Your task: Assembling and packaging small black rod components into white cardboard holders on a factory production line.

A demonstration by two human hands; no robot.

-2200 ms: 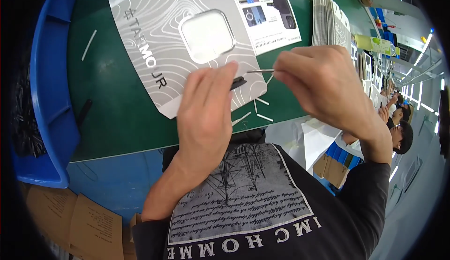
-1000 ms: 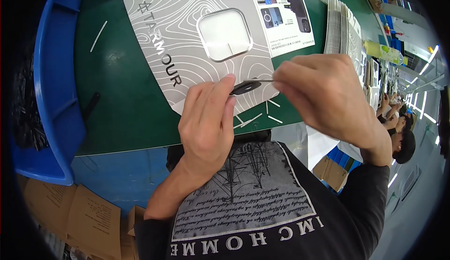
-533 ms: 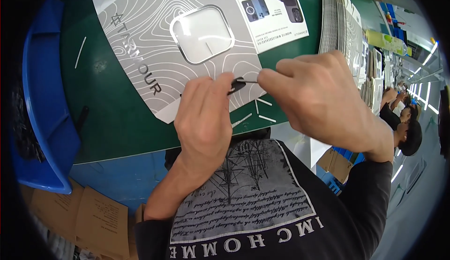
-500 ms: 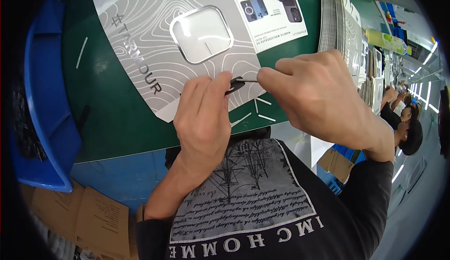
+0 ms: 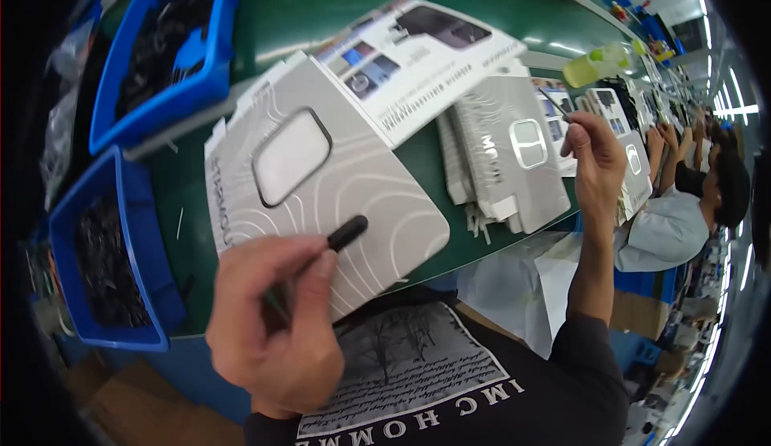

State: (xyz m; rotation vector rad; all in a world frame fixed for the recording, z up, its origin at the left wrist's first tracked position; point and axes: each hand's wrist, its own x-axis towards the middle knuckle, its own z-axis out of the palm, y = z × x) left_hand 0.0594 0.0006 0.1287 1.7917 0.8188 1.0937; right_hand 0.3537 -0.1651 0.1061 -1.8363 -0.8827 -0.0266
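Note:
My left hand (image 5: 269,321) is closed, with thumb and forefinger pinching a short black elongated piece (image 5: 348,234) with a rounded end. That piece lies over a grey printed cardboard package sheet (image 5: 393,221); I cannot tell whether it is fixed to the sheet. The sheet has wavy white lines and a rounded square window (image 5: 293,157), and its white printed panel (image 5: 426,68) folds out on the far side. Well off to the right, my right hand (image 5: 598,161) grips a thin dark metal rod (image 5: 552,102), its tip pointing away over the stacked sheets.
A pile of similar grey sheets (image 5: 514,149) lies right of mine on the green table (image 5: 289,0). Two blue bins (image 5: 120,137) with black parts stand at left. A light green bottle (image 5: 598,64) is behind the stacks. People work farther right.
My right hand has drawn the rod away from the black piece, far to the right. My left hand and the sheet have shifted and turned; the head view has swung too.

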